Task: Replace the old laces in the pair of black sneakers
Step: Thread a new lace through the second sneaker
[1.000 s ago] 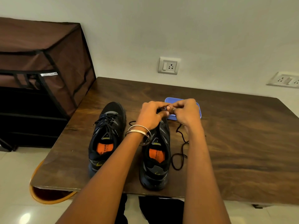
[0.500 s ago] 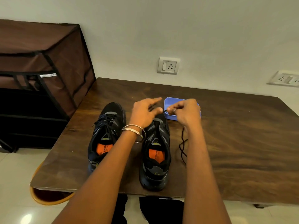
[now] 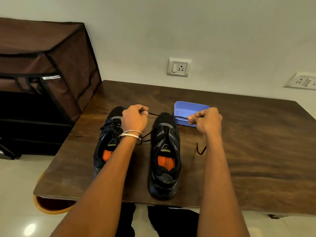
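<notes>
One camera on my head, looking forward and down over the desk.

It faces the wall behind the desk [image 3: 256, 151], tilted so my forearms run up from the bottom edge of the picture and my left hand [image 3: 134, 119] and right hand [image 3: 206, 121] sit near the middle, close below me. The desk's near edge crosses low in the view, its far edge meets the wall higher up, and the left corners show. There is no second view to share anything with.
</notes>
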The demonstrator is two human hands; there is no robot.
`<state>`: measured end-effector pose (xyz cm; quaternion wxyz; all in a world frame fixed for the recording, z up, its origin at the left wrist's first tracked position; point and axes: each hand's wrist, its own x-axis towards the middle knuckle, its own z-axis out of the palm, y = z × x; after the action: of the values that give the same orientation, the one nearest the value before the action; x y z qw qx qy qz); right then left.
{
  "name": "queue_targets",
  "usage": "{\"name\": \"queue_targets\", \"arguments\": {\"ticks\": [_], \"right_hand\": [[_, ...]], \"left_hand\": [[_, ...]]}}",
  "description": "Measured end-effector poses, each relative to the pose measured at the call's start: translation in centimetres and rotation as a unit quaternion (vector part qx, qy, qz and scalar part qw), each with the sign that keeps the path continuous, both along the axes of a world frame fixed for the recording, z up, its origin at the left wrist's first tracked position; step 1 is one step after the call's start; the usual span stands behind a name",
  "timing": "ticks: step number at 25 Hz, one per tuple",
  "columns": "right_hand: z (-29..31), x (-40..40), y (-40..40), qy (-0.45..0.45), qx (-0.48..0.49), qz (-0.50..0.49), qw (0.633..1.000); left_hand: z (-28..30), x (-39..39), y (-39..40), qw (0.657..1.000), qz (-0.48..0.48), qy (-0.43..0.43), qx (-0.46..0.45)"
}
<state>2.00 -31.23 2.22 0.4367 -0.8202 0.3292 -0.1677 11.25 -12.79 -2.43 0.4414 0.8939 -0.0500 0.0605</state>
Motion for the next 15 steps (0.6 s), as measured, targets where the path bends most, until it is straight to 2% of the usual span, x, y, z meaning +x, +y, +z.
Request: {"name": "queue_targets", "arguments": {"ticks": [3,5,7,10,12,14,15], "right_hand": [[0.4,1.4,2.2,-0.026,0.029,0.053,0.998],[0.3,2.0,2.9,-0.012,0.024,0.071,0.997],[-0.1,1.9,2.6,0.007,0.017,0.074,0.997],[-0.6,0.8,0.5,0.035,-0.011,0.037,0.999],[-1.0,0.4,-1.0,0.054,-0.033,-0.013,0.998],[-1.3,0.3,-1.4,0.053,-0.047,-0.045,0.996],[-1.2,0.5,-1.1,0.048,-0.051,-0.04,0.997]], "left_hand": [[1.4,-0.9,-1.9,0.977,-0.208,-0.04,-0.03],[1.7,-1.3,-2.9,0.958,-0.283,-0.027,-0.034],[1.2,-1.2,-2.8,0.969,-0.244,-0.03,-0.028],[0.5,-0.1,-1.0,0.998,-0.044,-0.034,-0.038],[0.1,0.5,0.5,0.996,0.07,0.006,-0.061],[-0.3,0.8,1.3,0.994,0.104,0.026,-0.031],[-0.3,0.7,1.2,0.997,0.078,0.009,-0.007]]}}
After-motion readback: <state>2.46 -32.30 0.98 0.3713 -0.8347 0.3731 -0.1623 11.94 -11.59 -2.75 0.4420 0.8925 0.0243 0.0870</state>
